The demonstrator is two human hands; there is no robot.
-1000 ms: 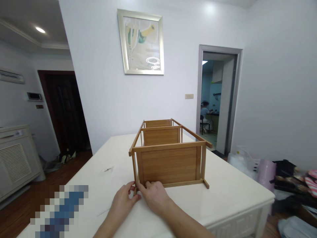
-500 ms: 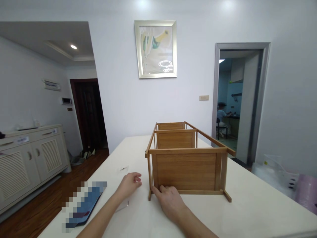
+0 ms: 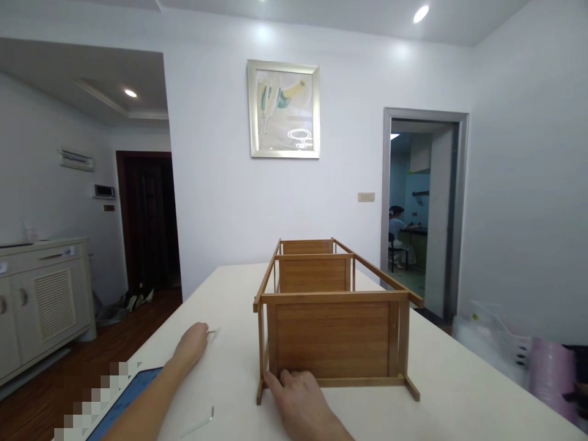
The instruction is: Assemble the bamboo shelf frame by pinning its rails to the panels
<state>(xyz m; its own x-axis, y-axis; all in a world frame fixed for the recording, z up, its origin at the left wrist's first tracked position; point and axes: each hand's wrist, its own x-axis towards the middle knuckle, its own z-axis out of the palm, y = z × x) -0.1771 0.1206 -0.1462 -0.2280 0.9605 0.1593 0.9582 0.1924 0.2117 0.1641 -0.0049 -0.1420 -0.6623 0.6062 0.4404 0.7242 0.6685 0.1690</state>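
Note:
A bamboo shelf rack (image 3: 328,331) lies on its side on the white table (image 3: 459,392), its three panels standing in a row away from me. My right hand (image 3: 298,404) rests on the table with its fingers curled against the lower left corner of the nearest panel. My left hand (image 3: 190,343) is stretched out to the left, fingers closed at a small clear packet (image 3: 212,331) on the table. A metal hex key (image 3: 197,424) lies near my left forearm.
A dark tablet (image 3: 117,404), partly blurred, lies at the table's left front edge. A white sideboard (image 3: 39,294) stands at the left wall. At the right are a pink container (image 3: 549,373) and clear plastic bags. Through the doorway (image 3: 416,208) a person sits in another room.
My left hand has left the rack's lower left corner and reached out left to the small packet. My right hand stays at the corner. The view has shifted.

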